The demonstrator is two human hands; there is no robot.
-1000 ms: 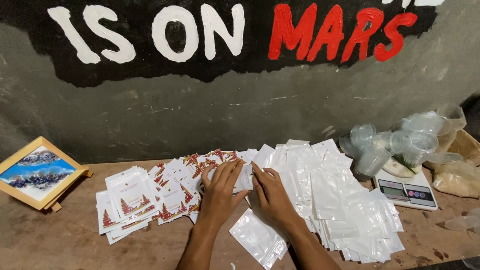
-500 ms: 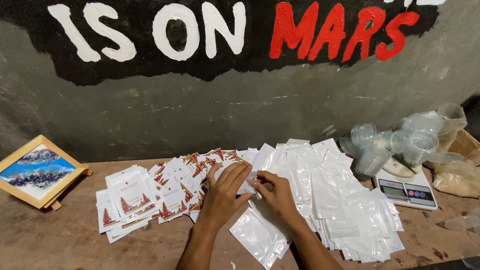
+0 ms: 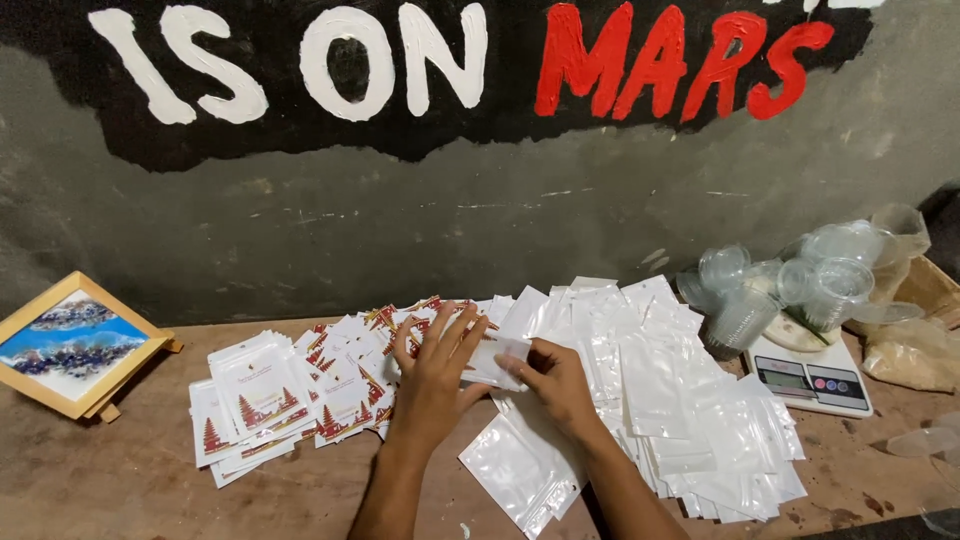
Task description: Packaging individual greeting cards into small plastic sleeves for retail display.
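Both forearms reach up from the bottom edge, converging at the middle. The left hand (image 3: 435, 380) lies palm down, fingers spread and pointing up-right. The right hand (image 3: 560, 385) angles toward it, fingers curled in a pinching grip, fingertips nearly meeting the left's

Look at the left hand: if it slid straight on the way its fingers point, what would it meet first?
The left hand points up and slightly right, so probably the white pouches just ahead, then the wall; depth is unclear.
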